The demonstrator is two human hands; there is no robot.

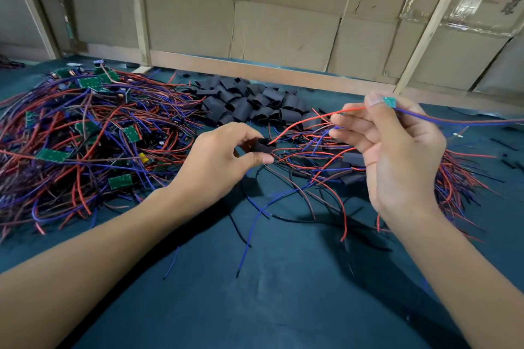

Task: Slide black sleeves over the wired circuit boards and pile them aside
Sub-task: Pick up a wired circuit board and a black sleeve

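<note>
left hand (226, 156) pinches a black sleeve (262, 146), right hand (397, 144) grips the circuit board (389, 101); best feed the red wire (306, 122) tip squarely into its mouth.

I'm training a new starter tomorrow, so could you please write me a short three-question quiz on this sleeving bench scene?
1. True or false: the left hand holds a black sleeve.
2. What does the right hand pinch? A) green circuit board B) scissors C) tape
3. Which wire's tip meets the sleeve: red or blue?

Key: 1 true; 2 A; 3 red.
</note>
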